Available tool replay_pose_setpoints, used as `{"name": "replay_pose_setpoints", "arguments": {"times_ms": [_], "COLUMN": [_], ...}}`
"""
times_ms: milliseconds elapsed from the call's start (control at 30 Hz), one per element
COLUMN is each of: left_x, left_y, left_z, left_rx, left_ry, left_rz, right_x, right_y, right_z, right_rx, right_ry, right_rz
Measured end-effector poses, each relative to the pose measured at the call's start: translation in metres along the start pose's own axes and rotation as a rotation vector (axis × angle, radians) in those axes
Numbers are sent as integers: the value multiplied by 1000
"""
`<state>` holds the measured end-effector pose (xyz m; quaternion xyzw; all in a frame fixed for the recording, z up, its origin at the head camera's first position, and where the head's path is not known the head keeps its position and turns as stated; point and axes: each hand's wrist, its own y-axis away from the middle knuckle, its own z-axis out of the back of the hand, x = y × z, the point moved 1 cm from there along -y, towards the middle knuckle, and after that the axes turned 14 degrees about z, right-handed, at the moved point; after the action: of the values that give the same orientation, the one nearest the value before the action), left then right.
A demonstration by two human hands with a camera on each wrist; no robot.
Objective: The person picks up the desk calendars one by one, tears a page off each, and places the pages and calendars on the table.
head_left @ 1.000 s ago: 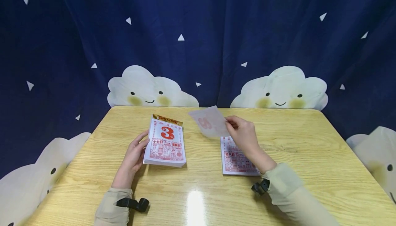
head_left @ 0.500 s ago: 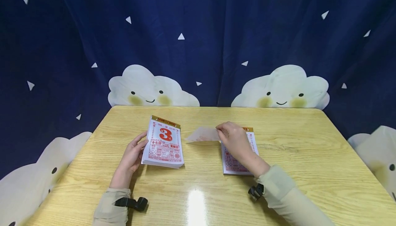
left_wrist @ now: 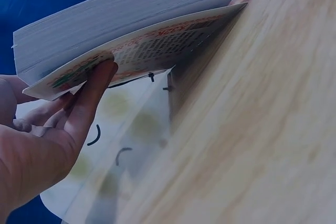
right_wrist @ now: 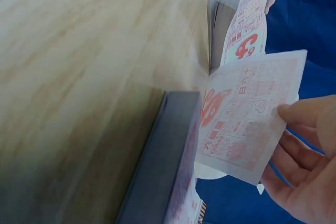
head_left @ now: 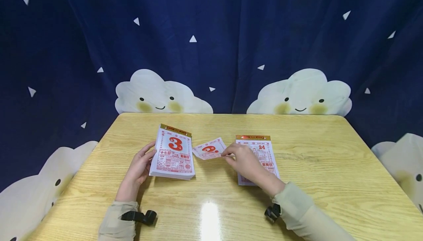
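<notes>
The person's left hand (head_left: 138,164) is gripping a thick left calendar (head_left: 174,156) at its left side, palm turned inward; in the left wrist view its fingers are pressing up against the printed back cover (left_wrist: 157,45). The right hand (head_left: 246,162) is bending inward at the wrist, its knuckles up, and is pinching a loose sheet (head_left: 207,150) between thumb and index finger near the lower right corner, while in the right wrist view the other fingers are curling below without touching the paper. The loose sheet is lying to the left of the right hand, printed face up with a red "2", and is occupying the gap between the hands; its far corner is coming close to the right edge of the left calendar, though whether they are touching cannot be told. The left calendar, showing a red "3", is tilting to the right of the left hand. A right calendar (head_left: 266,154), marked "24", is resting flat on the wooden table (head_left: 330,175), partly hidden by the right hand. Beige sleeves (head_left: 299,204) are covering both forearms, and a black wrist camera (head_left: 149,217) is sitting at each cuff. Behind the table, a dark blue curtain (head_left: 211,10) is displaying white triangles and smiling clouds (head_left: 300,88).
</notes>
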<state>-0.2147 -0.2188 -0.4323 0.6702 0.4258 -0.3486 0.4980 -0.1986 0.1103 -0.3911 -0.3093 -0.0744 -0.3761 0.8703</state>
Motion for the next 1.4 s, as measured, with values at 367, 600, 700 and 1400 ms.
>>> {"name": "replay_pose_setpoints", "arguments": {"times_ms": [367,600,700,1400], "left_x": [-3,-3,-3,-8], "left_y": [1,2,2,4], "left_z": [3,12,15,19], "left_rx": [-10,-35,-53,-304], "left_ry": [-22,-59,-96,-428], "left_rz": [18,45,59,48], "right_x": [-3,6,10,19], "right_y": [2,2,3,2], "right_z": [-11,-17,-21,-46], "right_rx": [40,89,123,336], "right_ry": [-153,-99,-62,1], "right_rz": [9,3,18,117]}}
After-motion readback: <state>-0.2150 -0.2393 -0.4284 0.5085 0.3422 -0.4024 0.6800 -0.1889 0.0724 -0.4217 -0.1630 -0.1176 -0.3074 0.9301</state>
